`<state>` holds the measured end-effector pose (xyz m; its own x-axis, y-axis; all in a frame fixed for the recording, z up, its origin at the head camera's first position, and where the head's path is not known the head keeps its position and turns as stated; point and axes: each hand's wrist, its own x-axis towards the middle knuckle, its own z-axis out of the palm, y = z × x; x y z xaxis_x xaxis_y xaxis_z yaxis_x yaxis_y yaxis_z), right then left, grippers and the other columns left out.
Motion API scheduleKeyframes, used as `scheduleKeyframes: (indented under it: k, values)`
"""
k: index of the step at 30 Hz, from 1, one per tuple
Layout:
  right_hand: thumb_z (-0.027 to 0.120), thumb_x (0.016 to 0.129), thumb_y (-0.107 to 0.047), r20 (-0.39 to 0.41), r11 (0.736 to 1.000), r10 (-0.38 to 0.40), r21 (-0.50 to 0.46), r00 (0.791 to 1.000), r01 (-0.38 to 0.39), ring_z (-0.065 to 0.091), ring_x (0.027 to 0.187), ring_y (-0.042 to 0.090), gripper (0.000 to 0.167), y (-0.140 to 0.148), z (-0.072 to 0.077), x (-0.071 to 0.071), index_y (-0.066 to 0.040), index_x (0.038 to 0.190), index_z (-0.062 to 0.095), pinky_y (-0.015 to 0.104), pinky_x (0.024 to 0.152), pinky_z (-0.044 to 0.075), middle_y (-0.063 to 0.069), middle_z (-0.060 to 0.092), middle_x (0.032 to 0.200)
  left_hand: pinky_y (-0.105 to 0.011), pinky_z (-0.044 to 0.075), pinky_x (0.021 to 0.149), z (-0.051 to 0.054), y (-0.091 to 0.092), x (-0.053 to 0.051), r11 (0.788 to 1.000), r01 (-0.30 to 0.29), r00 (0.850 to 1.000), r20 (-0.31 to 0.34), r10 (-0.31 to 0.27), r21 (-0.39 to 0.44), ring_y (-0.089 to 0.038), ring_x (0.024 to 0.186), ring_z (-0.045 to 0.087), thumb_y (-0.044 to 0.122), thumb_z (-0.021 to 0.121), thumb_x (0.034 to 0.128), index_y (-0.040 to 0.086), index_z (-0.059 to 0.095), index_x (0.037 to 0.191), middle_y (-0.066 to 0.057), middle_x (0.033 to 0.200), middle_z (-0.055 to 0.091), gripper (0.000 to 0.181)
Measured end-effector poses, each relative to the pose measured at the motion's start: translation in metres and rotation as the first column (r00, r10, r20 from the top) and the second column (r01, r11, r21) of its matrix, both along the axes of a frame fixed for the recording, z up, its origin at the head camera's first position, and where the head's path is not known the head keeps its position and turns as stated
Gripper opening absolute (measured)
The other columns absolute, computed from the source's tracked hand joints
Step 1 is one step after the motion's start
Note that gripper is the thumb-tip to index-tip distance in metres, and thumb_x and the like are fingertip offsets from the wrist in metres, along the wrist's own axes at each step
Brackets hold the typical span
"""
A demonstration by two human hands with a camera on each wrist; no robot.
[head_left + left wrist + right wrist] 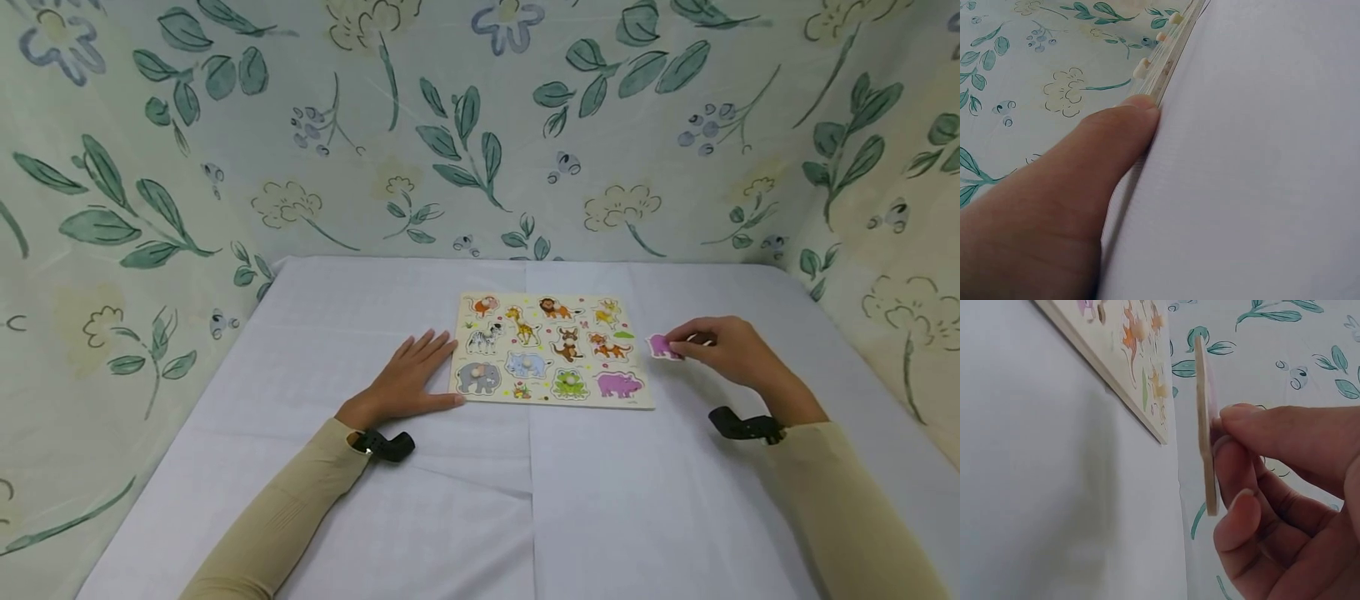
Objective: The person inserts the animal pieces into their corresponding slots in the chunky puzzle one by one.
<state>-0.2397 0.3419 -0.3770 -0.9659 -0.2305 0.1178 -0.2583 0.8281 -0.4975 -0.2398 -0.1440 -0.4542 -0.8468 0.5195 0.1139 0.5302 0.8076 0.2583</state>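
A wooden animal puzzle board (538,392) lies flat on the table, with animals such as a zebra, a giraffe and a lion on it. My left hand (408,375) rests with spread fingers at the board's left side. In the left wrist view its thumb (1107,137) touches the board's edge (1172,65). Right of the board, my right hand (723,348) pinches a purple hippo puzzle piece (662,347) above the cloth. The right wrist view shows this piece (1205,425) edge-on, its knob between thumb and fingers. A matching purple hippo picture (619,384) is at the board's lower right corner.
White cloth (450,517) covers the table, with a crease running down its middle. Behind and at both sides hangs a floral curtain (540,167). Small knobs stand up from the board on the elephant (477,379), the rhino and the frog (570,384).
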Motion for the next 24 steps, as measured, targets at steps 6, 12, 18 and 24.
scheduleKeyframes:
  k: [6,12,18,24]
  values:
    - [0.070,0.090,-0.020,0.021,1.000,0.004,-0.004,1.000,-0.004,0.060,0.088,0.027,0.022,-0.0022,-0.0053,-0.0017,-0.006,0.106,0.073,0.029,0.068,0.051,0.014,0.070,0.103,-0.045,0.002,0.119,-0.0003,0.0008,-0.0009,1.000,-0.007,1.000,0.015,0.007,-0.005,-0.022,0.148,0.006,0.083,0.044,0.0782,0.020,0.023,0.155,0.000,0.161,0.017,0.101]
    - [0.070,0.090,-0.021,0.025,1.000,0.006,-0.006,1.000,-0.006,0.060,0.088,0.027,0.021,-0.0044,-0.0069,-0.0032,-0.006,0.106,0.073,0.030,0.069,0.052,0.013,0.070,0.104,-0.046,0.003,0.119,0.0009,0.0002,-0.0009,1.000,-0.007,1.000,0.009,0.007,-0.010,-0.023,0.148,0.006,0.083,0.044,0.0783,0.020,0.024,0.155,-0.001,0.161,0.018,0.101]
    - [0.070,0.090,-0.022,0.041,1.000,0.008,-0.011,0.999,-0.008,0.060,0.088,0.027,0.023,-0.0073,-0.0074,-0.0021,-0.006,0.107,0.073,0.033,0.071,0.052,0.013,0.070,0.104,-0.048,0.005,0.118,0.0024,0.0004,-0.0005,1.000,-0.001,1.000,0.006,0.001,-0.011,-0.024,0.148,0.008,0.082,0.045,0.0789,0.018,0.025,0.154,-0.002,0.160,0.019,0.101]
    - [0.070,0.090,-0.021,0.046,1.000,0.008,-0.011,0.999,-0.007,0.060,0.089,0.026,0.021,-0.0095,-0.0085,0.0005,-0.007,0.106,0.073,0.029,0.071,0.052,0.013,0.070,0.105,-0.048,0.005,0.118,0.0026,0.0003,-0.0002,1.000,0.000,1.000,0.000,0.000,-0.016,-0.025,0.148,0.008,0.080,0.047,0.0789,0.018,0.025,0.154,-0.003,0.160,0.019,0.101]
